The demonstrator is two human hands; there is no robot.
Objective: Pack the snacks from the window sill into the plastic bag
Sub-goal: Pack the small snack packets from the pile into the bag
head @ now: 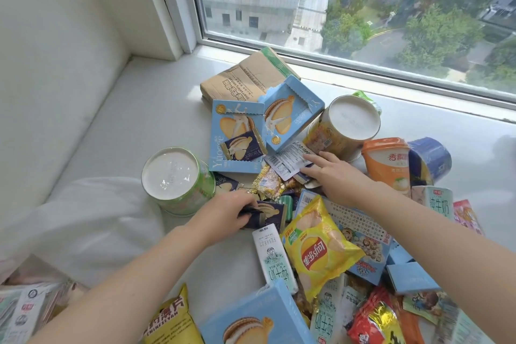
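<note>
A heap of snacks covers the white window sill. My left hand grips a dark blue biscuit packet at the near edge of the heap. My right hand lies with fingers stretched out on a small white packet with a barcode label. A white plastic bag lies crumpled at the left, beside a green instant noodle cup on its side. A yellow chip bag and a milk carton lie between my forearms.
Light blue biscuit boxes, a brown paper bag, a yellow noodle cup and orange and blue drink cups lie farther back. More packets crowd the near right. The window frame bounds the sill behind.
</note>
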